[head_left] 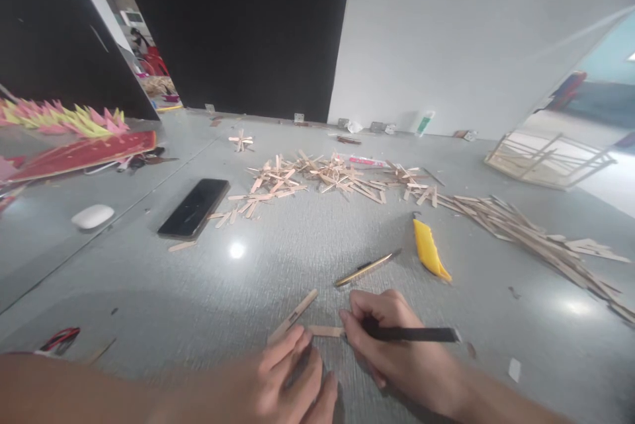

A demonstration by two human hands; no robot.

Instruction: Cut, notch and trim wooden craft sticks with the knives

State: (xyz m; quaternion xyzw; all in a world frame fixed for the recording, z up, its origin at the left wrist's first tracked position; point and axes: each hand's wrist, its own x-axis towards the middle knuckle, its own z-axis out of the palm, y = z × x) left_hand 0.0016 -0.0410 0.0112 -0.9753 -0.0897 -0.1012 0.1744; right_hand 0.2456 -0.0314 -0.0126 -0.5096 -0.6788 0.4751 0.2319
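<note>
At the near middle of the table, my left hand [292, 378] is closed, its curled fingertips pressing a short flat wooden stick [326, 331] onto the surface. My right hand [397, 344] grips a slim black pen-shaped tool [417, 334]. Its tip meets the right end of that stick; whether it is a pen or a craft knife I cannot tell. A second wooden stick [297, 311], bearing a dark mark, slants away beside my left fingertips. Beyond my right hand lie a gold pen [367, 269] and a yellow hooked cutter [429, 249].
Loose short sticks [327, 172] are heaped across the middle, and long wooden strips [526, 232] lie right. A black phone [194, 208] and white case [92, 216] sit left. A stick frame [550, 159] stands far right. Upright panels [426, 27] border the back.
</note>
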